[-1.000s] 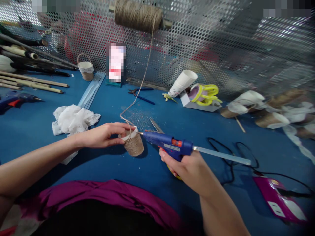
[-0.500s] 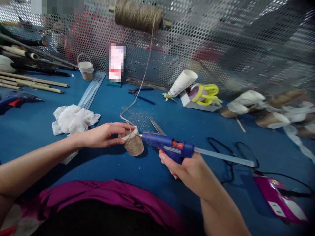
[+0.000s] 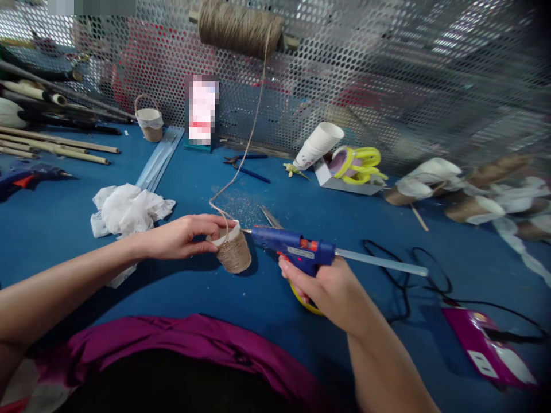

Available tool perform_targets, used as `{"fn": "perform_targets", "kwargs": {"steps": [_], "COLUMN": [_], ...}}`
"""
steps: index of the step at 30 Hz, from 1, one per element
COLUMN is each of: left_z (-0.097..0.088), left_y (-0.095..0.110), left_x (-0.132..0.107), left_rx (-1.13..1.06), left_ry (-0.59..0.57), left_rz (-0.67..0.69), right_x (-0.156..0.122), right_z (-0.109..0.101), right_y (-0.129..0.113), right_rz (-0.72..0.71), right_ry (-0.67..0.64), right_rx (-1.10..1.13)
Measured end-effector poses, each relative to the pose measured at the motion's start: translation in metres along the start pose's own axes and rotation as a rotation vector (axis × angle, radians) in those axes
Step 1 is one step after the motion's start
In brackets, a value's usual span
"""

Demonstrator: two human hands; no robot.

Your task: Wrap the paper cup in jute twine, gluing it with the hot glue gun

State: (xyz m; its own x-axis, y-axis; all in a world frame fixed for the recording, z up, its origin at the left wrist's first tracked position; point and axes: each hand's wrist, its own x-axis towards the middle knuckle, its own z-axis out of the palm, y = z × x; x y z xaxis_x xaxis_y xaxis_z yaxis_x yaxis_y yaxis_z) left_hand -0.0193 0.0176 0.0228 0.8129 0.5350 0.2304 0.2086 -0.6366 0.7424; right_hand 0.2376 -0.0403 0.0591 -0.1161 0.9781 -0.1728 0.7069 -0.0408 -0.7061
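Note:
My left hand (image 3: pixel 193 235) is closed on the rim of a small paper cup (image 3: pixel 233 252) wrapped in twine, tilted on the blue table. A strand of twine (image 3: pixel 253 129) runs from the cup's mouth up to a spool (image 3: pixel 239 28). My right hand (image 3: pixel 316 284) grips a blue hot glue gun (image 3: pixel 293 244) with a long clear glue stick out of its back. Its nozzle points left, close to the cup's upper right edge. Scissors (image 3: pixel 270 217) lie behind and under the glue gun, mostly hidden, with part of a yellow handle showing below my right hand.
White lace (image 3: pixel 131 209) lies bunched beside my left forearm. Behind are a finished little basket (image 3: pixel 150 123), glue sticks (image 3: pixel 161 158), a phone (image 3: pixel 202 112), pliers (image 3: pixel 247 166) and stacked cups (image 3: pixel 318 146). A black cord (image 3: pixel 404 287) and purple power strip (image 3: pixel 486 350) lie at right.
The glue gun has shifted slightly and its nozzle has drawn back a little from the cup's edge. A yellow scissor handle now shows under my right hand. My left hand and the cup stay put.

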Motion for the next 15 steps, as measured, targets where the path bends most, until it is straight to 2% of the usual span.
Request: {"fn": "perform_targets", "kwargs": {"steps": [4,11,15], "left_z": [0.0,0.0,0.0], "left_y": [0.0,0.0,0.001], "left_x": [0.0,0.001,0.001], "left_rx": [-0.001,-0.007,-0.007], "left_ry": [-0.002,-0.007,-0.005], "left_rz": [-0.002,-0.013,-0.018], "right_x": [-0.002,-0.01,-0.013], "right_z": [0.001,0.001,0.003], "right_y": [0.001,0.001,-0.002], "right_rz": [-0.018,-0.222,-0.275], "right_ry": [0.007,-0.038,-0.05], "right_rx": [-0.005,-0.011,-0.063]}}
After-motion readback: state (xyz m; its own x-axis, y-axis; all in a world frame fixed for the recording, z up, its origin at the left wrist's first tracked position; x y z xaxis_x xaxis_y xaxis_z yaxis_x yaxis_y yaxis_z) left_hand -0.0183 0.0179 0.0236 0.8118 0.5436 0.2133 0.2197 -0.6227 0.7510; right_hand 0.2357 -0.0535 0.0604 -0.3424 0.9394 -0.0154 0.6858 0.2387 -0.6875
